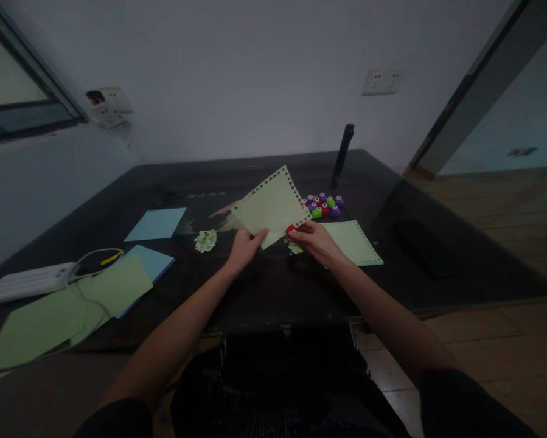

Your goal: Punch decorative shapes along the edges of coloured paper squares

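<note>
A pale green sheet of paper (273, 207), with rows of small punched holes along its two upper edges, is held up at a tilt above the dark table. My left hand (246, 246) pinches its lower left edge, thumb on top. My right hand (316, 241) grips a small red paper punch (291, 230) at the sheet's lower right edge. Whether the punch's jaws are pressed together I cannot tell. Behind the right hand sits a cluster of red, purple and green paper punches (323, 205). Beneath the right forearm lies another hole-edged green sheet (355, 242).
Small paper cut-outs (205, 241) lie in a pile left of my hands. Blue sheets (157, 224), more green sheets (49, 316) and a white power strip (33, 283) with a cable occupy the table's left side. A black upright post (342, 155) stands at the back right.
</note>
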Demonstrator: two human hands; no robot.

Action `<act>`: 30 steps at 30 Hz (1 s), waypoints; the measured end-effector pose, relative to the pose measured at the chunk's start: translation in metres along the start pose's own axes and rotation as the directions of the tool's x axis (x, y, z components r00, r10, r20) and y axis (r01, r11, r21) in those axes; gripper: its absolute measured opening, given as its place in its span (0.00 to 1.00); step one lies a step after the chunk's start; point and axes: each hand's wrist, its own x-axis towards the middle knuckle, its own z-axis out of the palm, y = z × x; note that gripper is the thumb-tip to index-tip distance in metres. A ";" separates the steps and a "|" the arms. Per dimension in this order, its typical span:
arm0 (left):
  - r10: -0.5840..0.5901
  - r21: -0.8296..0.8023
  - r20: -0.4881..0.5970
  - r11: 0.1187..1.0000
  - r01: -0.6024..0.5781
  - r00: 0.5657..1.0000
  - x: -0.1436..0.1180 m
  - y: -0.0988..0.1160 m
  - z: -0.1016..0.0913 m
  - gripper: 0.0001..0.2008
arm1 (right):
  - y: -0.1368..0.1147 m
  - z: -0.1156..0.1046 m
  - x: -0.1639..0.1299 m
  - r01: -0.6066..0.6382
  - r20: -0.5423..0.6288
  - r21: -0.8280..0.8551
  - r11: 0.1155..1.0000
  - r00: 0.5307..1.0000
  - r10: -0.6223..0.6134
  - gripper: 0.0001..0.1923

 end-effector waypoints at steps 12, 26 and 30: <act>-0.014 0.081 -0.003 0.997 0.014 1.000 0.002 0.001 -0.004 0.21 | -0.002 0.000 0.000 -0.044 0.023 -0.009 0.999 0.999 0.044 0.13; 0.029 0.074 -0.038 0.997 -0.026 0.999 -0.002 0.009 -0.003 0.18 | 0.003 -0.001 0.003 -0.024 0.038 0.065 0.998 0.999 0.022 0.13; 0.002 0.119 -0.089 0.993 0.009 0.996 -0.005 0.011 -0.001 0.18 | 0.006 0.005 0.002 0.009 -0.005 0.116 0.993 1.000 -0.009 0.14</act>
